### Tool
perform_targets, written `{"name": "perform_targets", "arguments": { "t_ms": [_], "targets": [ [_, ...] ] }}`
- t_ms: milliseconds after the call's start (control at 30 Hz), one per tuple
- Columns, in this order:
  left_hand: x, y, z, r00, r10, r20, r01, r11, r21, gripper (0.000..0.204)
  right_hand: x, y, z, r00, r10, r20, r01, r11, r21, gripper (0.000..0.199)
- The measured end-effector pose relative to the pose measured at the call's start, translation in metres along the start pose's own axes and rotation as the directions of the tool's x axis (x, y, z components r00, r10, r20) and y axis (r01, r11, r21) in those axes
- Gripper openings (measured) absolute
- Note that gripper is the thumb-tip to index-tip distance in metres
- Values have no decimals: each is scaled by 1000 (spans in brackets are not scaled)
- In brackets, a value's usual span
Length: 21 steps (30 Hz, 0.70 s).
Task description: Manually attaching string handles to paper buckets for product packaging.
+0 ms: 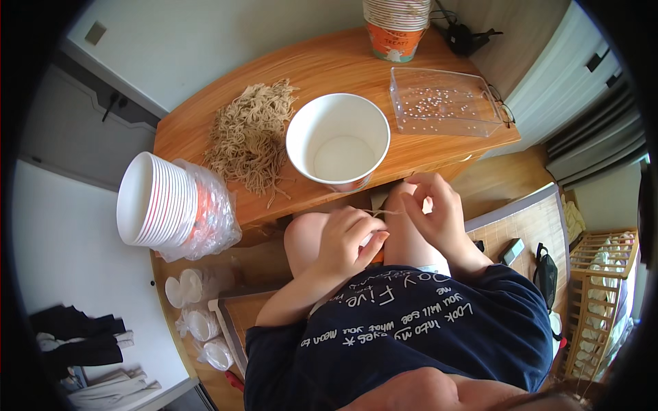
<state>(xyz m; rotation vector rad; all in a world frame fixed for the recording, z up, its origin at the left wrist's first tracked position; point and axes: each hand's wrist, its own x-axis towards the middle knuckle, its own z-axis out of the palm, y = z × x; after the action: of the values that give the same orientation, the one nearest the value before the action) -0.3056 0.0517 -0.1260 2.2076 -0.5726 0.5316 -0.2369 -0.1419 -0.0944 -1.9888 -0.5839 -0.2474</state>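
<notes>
Over my lap, a thin pale strand of twine (385, 212) runs between my two hands. My left hand (349, 236) is closed with its fingers curled around one end. My right hand (437, 211) pinches the other end between thumb and fingers. Just beyond them, a large white paper bucket (301, 147) stands upright at the table's front edge, and I can see its bare white bottom. Left of it lies a tangled heap of tan twine pieces (250, 133), with loose ends hanging toward the edge. A clear plastic tray (445, 123) holding many small pale beads sits to the right.
Stacked white buckets in plastic wrap (161, 205) jut out at the table's left end. Another stack of orange printed buckets (394, 41) stands at the back of the wooden table (329, 72). Glasses (506, 109) lie by the tray. Wrapped white lids or cups (195, 284) are lower left.
</notes>
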Motion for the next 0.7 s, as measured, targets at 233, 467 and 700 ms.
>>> {"name": "perform_targets", "arguments": {
  "t_ms": [233, 467, 700],
  "targets": [
    [-22, -14, 23, 793, -527, 305, 484, 240, -842, 48, -15, -9, 26, 922, -192, 337, 127, 971, 204, 19],
    [-21, -20, 6, 779, -534, 328, 325, -103, -940, 43, -23, 7, 45, 800, -400, 448, 310, 914, 263, 20],
    [-25, -20, -8, 788, -559, 259, 263, -74, -962, 27, -32, 16, 60, 761, -406, 505, 288, 910, 298, 11]
  ]
}}
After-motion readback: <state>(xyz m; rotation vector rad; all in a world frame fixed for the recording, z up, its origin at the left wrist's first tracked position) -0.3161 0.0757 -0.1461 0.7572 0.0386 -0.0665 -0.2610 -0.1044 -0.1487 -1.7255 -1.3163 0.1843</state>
